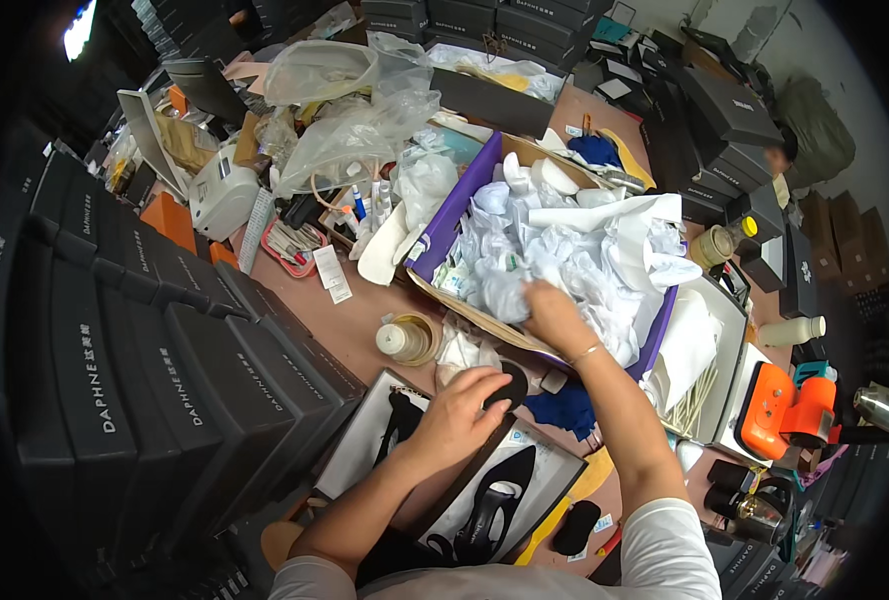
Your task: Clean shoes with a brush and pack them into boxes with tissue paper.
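Observation:
My left hand (462,412) is curled round a rounded black item (507,388), whose kind is partly hidden by my fingers. Beyond it, my right hand (555,315) reaches over the near rim of a purple box (477,172), its fingers closed on a wad of crumpled white tissue paper (505,297). More tissue paper and white insole-like pieces fill this box. Below my left hand an open shoe box (560,482) holds a black pointed slingback shoe (487,505). Another open box (337,468) beside it, to the left, holds a black strappy shoe (399,420).
Dark shoe boxes (180,370) are stacked high along the left. A white cup-like container (403,340) stands left of the purple box. Orange devices (770,408), a pale bottle (793,331) and a jar (712,247) stand at the right. A black oval pad (576,527) lies near me.

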Available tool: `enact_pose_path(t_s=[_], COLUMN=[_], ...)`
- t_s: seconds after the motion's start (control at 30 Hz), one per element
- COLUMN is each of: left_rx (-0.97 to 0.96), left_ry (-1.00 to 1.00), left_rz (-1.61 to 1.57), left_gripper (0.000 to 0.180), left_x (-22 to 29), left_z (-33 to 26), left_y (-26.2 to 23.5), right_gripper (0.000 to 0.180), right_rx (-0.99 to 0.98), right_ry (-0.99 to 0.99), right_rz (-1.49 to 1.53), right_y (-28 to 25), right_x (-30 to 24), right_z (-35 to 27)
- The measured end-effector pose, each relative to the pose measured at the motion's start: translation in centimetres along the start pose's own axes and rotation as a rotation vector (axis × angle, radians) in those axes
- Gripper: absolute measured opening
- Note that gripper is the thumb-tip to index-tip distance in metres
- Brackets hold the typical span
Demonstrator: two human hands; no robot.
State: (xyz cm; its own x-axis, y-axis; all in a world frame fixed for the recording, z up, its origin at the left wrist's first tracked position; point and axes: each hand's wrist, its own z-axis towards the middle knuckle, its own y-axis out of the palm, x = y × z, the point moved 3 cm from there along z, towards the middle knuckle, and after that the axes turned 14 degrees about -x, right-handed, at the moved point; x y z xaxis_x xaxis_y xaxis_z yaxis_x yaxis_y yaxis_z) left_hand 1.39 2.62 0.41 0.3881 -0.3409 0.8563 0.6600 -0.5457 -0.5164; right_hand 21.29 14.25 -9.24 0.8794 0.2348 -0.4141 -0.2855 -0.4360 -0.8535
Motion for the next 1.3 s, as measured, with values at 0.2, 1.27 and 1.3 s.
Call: enact_pose_path(t_s=[0.2,1.27,1.3], left_rx=[0.126,-0.476,-0.510], left_ry=[-0.114,0.306,0.344], left_rz=[-0.055,0.113,0.242], left_gripper=[0.026,0.031,0.033], left_x=[-2.9,3.4,3.1], left_z=[3.4,11.4,12.6], left_y=[-3.4,4.2,6.9], right_gripper=[0.042,0.024,0.024], right_rx=[0.453,0.457,0.469], right_ry=[0.052,0.221,0.242], right_rz=[0.864,0.167,0.121], right_y=[-2.3,-8.0,-7.4], right_x=[5.2,3.9,4.2], right_z=[-3.1,-15.0,-15.6])
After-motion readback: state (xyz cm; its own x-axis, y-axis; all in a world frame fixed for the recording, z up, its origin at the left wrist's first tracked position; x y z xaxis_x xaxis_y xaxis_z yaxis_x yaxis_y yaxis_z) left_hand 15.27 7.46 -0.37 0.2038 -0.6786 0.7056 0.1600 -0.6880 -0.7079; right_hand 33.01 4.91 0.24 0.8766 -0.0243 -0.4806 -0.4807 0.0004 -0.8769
